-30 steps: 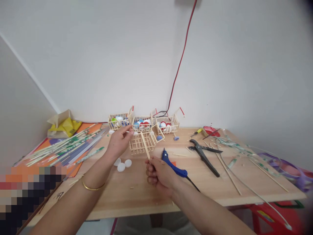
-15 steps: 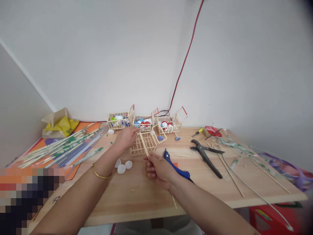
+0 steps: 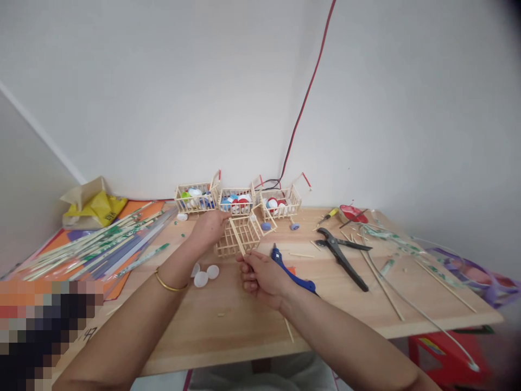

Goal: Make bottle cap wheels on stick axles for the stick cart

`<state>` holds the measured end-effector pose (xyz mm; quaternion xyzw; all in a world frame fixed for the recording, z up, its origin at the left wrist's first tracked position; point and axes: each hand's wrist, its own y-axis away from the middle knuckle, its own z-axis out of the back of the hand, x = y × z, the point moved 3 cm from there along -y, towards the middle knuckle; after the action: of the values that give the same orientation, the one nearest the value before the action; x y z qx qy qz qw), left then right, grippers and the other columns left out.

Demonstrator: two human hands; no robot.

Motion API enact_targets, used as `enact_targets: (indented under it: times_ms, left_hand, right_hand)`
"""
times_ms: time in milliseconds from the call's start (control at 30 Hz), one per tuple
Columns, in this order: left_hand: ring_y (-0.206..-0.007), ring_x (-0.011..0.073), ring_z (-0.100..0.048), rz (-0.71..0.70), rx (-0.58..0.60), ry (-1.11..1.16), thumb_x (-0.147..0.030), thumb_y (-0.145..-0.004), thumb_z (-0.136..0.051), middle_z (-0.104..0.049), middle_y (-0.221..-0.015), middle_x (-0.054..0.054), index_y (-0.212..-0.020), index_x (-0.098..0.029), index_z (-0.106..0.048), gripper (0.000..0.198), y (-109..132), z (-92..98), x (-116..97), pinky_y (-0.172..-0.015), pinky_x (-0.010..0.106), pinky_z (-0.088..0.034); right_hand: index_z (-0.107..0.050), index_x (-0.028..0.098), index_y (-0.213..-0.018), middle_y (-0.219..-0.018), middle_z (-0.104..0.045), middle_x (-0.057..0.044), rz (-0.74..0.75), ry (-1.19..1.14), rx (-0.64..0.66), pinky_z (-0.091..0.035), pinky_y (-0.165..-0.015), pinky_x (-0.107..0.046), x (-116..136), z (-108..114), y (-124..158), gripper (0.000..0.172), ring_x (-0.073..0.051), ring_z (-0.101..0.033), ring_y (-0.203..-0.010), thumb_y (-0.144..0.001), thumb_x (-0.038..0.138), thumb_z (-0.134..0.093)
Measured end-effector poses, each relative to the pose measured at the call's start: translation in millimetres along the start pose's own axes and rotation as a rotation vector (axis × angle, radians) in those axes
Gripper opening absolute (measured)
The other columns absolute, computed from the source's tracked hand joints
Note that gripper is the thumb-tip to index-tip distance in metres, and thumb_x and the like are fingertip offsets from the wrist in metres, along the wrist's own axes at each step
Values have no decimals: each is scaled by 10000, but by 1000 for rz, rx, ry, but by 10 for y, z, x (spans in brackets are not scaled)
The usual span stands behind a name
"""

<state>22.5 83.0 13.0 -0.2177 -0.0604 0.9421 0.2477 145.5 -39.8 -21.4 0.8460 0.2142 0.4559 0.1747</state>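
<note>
A small cart made of thin wooden sticks [image 3: 232, 244] stands between my hands, its handle frame leaning to the right. My right hand [image 3: 262, 276] pinches the near end of a pair of thin wooden sticks [image 3: 237, 237], which slant up over the cart. My left hand [image 3: 208, 231] is closed at the cart's far left corner, its fingertips at the sticks' far end; what lies between those fingers is hidden. White round caps [image 3: 201, 279] lie below my left hand. A blue glue gun [image 3: 293, 276] rests just right of my right hand.
Three finished-looking stick carts [image 3: 236, 202] filled with bottle caps line the wall. Pliers [image 3: 342, 258], a yellow-handled tool [image 3: 329, 215] and a red dish [image 3: 353, 213] lie right. Bundled sticks [image 3: 109, 239] and a yellow bag [image 3: 95, 209] lie left. A red cable [image 3: 309, 87] hangs down the wall.
The whole view has shifted slightly. Both hands keep nearly the same places against the cart and the sticks.
</note>
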Motion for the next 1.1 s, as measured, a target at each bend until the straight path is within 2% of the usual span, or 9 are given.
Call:
enact_targets:
  times_ms: [500, 600, 700, 733, 800, 867, 900, 967, 1100]
  left_hand:
    - [-857, 210, -652, -22, 7, -94, -195, -856, -431, -726, -901, 68, -925, -194, -712, 290, -30, -35, -10, -753, 278, -466]
    - [-862, 222, -640, -48, -22, -117, -188, -871, -404, -712, -914, 93, -954, -159, -692, 301, -5, 54, -83, -765, 305, -467]
    - [-970, 236, -596, -115, -84, -143, -172, -882, -385, -677, -1014, 119, -1043, -129, -646, 309, 96, 259, -286, -863, 353, -436]
    - [-1010, 241, -576, -159, -121, -151, -166, -884, -384, -658, -1071, 123, -1065, -131, -632, 309, 151, 337, -380, -899, 375, -415]
    - [-1019, 250, -564, -403, -158, -184, -136, -853, -423, -654, -1066, 123, -967, -139, -654, 257, 295, 444, -614, -917, 406, -397]
    - [-923, 215, -591, -581, 4, -167, -116, -830, -450, -673, -944, 87, -846, -162, -655, 211, 441, 429, -791, -876, 375, -410]
    - [-856, 204, -600, -609, 90, -179, -104, -815, -462, -674, -862, 70, -789, -166, -645, 195, 503, 395, -845, -858, 374, -412]
    - [-798, 207, -607, -587, 181, -228, -84, -800, -469, -669, -796, 60, -765, -168, -631, 186, 593, 322, -907, -845, 396, -406]
    - [-741, 249, -629, -465, 278, -345, -105, -833, -425, -676, -773, 90, -780, -156, -632, 219, 685, 224, -988, -671, 368, -424]
  right_hand:
    - [-481, 164, -784, -493, -399, 95, -17, 51, -35, -131, -414, -156, 37, -37, -12, 29, -12, -228, -378, -794, 189, -492]
    - [-472, 175, -770, -493, -393, 98, 6, 106, -37, -127, -413, -163, 32, -23, -11, 62, -19, -224, -381, -787, 224, -506]
    - [-494, 184, -767, -495, -395, 98, 61, 172, -45, -126, -409, -175, 47, 36, 12, 71, -29, -225, -384, -789, 248, -516]
    - [-508, 186, -767, -495, -397, 97, 114, 236, -47, -139, -408, -180, 70, 65, 27, 66, -34, -236, -387, -794, 246, -513]
    - [-532, 184, -758, -506, -415, 85, 301, 486, -48, -202, -426, -189, 150, 123, 78, 77, -49, -300, -418, -808, 232, -497]
    - [-540, 179, -739, -539, -444, 64, 535, 819, -50, -271, -477, -199, 245, 159, 162, 122, -72, -383, -489, -828, 223, -469]
    - [-538, 177, -733, -561, -458, 54, 625, 965, -51, -288, -500, -203, 282, 171, 211, 144, -81, -409, -524, -839, 220, -450]
    - [-529, 178, -723, -587, -475, 42, 723, 1172, -65, -290, -523, -208, 336, 195, 306, 174, -90, -433, -557, -855, 207, -419]
    - [-540, 178, -741, -659, -577, 4, 775, 1546, -90, -282, -557, -226, 382, 200, 476, 167, -115, -521, -616, -861, 184, -425]
